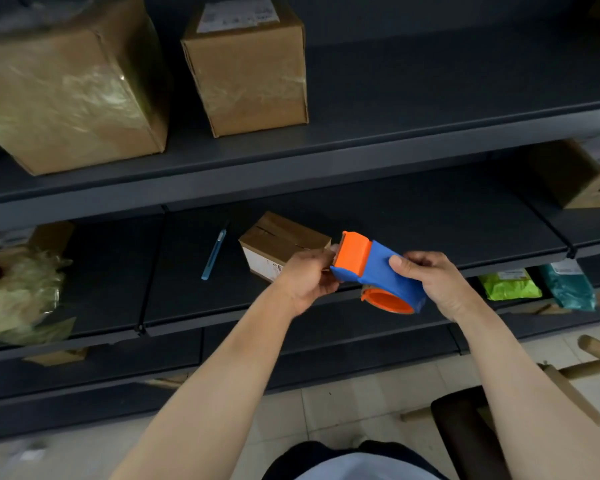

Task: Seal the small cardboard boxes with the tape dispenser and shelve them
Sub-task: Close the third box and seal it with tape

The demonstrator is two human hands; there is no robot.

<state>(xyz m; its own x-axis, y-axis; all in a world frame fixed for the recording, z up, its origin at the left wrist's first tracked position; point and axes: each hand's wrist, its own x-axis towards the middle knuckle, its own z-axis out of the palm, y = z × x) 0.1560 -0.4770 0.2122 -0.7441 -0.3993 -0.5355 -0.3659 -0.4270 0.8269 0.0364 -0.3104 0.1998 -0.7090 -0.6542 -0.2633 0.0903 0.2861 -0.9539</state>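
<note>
I hold a blue and orange tape dispenser (374, 270) in front of the middle shelf (413, 233). My right hand (433, 280) grips its blue body from the right. My left hand (309, 275) pinches at its orange front end, where the tape comes out; the tape end itself is hidden by my fingers. Just behind my left hand a small cardboard box (281, 244) sits on the middle shelf, its top flaps closed with a seam showing and a white label on its side.
A light blue utility knife (213, 254) lies left of the small box. Two larger taped boxes (70, 84) (248, 64) stand on the upper shelf (430, 112). Crumpled plastic wrap (21, 296) sits at left, another box (575, 174) far right, green and teal packets (510, 284) below, a wooden stool (568, 375) at right.
</note>
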